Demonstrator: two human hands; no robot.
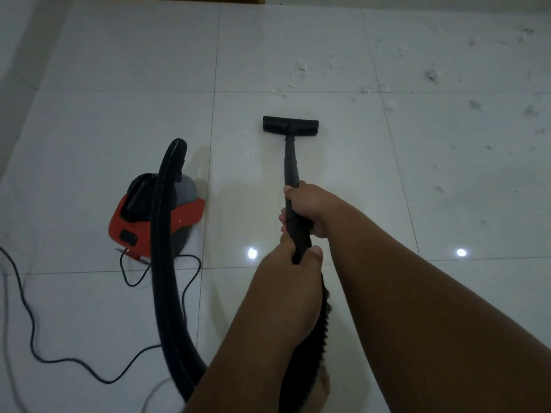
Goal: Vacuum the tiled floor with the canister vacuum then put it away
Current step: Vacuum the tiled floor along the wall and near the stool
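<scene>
The pale tiled floor (298, 55) fills the view, and it is only partly done by the look of it: the tiles near the person look clean, while the far right ones carry scattered fluff. The red and grey canister vacuum (190, 210) sits on the floor to the left, near the person but well apart from the dirty patch, probably parked there so the body stays put while the reach comes from the tube. Its thick ribbed hose (161, 293) arches up from the top of the canister and loops down and round toward the person, with slack that lets the tube swing freely. The black wand (290, 162) slants forward and down, a working angle that keeps the nozzle flat. The right hand (310, 207) is wrapped round the wand further forward to steer, and the left hand (286, 266) grips its rear end where the hose joins, to push. The flat nozzle (290, 125) rests on the tile just short of the nearest fluff (301, 67), so the next stroke probably goes forward and right. The thin power cord (29, 323) trails loosely off to the left, out of the nozzle's path.
</scene>
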